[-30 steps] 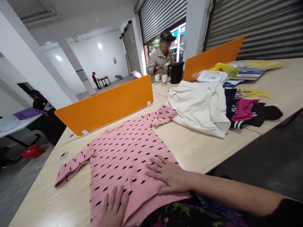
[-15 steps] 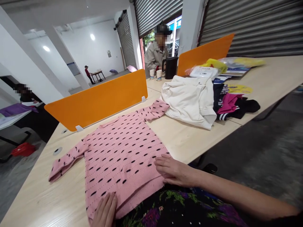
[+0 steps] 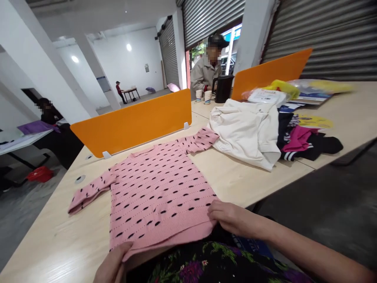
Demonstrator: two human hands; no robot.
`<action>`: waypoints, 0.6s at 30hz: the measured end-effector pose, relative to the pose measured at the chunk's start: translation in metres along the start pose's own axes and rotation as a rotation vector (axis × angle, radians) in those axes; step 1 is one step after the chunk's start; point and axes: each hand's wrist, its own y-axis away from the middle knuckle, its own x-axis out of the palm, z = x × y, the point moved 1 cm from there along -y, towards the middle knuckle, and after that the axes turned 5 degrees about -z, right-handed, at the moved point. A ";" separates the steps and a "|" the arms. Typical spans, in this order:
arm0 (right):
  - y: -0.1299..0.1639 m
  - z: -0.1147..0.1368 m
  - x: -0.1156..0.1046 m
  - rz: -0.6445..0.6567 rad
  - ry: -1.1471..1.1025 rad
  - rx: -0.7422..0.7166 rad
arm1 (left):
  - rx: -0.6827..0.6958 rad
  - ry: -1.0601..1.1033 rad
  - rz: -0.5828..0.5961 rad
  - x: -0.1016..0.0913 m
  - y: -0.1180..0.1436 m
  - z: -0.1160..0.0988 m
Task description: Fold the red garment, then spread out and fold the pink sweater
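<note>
The sweater (image 3: 165, 188), pink with black flecks, lies spread on the worktop (image 3: 232, 182), in the portion nearest the person. Its hem is at the near edge and its neckline faces the orange divider (image 3: 132, 127). One sleeve extends toward the left edge of the worktop; the other extends to the right, its cuff meeting the white garment (image 3: 247, 131). The body is largely flat, with slight creases. At the hem, the two layers are out of line, the lower layer showing beyond the upper.

The left hand (image 3: 112, 265) is at the left corner of the hem. Its grip is closed on the fabric, thumb uppermost; the remaining fingers are partly cut off by the lower border of the view. The right hand (image 3: 225, 216) is at the right corner of the hem. Its grip is likewise clamped on the fabric, fingers bent over the top; the thumb is hidden. Dark floral cloth (image 3: 203, 261) covers the person's lap below the near edge.

The white garment is loosely heaped. Immediately right of it, close to the near edge, is a dark bundle (image 3: 321, 145) with a magenta cloth (image 3: 300, 138) on it. Behind these lie a white packet (image 3: 266, 96) and a yellow bag (image 3: 282, 87). Beyond the divider stand paper cups (image 3: 207, 97) and a black jug (image 3: 224, 89); a co-worker (image 3: 203, 72) in a cap is behind them.
</note>
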 end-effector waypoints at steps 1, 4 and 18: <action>0.000 -0.001 -0.005 -0.019 -0.032 0.012 | -0.077 0.032 0.010 -0.003 -0.002 -0.001; 0.002 -0.006 -0.024 -0.040 -0.127 0.098 | -0.251 0.128 0.150 -0.014 -0.011 -0.009; -0.103 -0.063 0.022 0.111 0.206 0.052 | 0.075 -0.073 0.382 0.056 -0.174 -0.041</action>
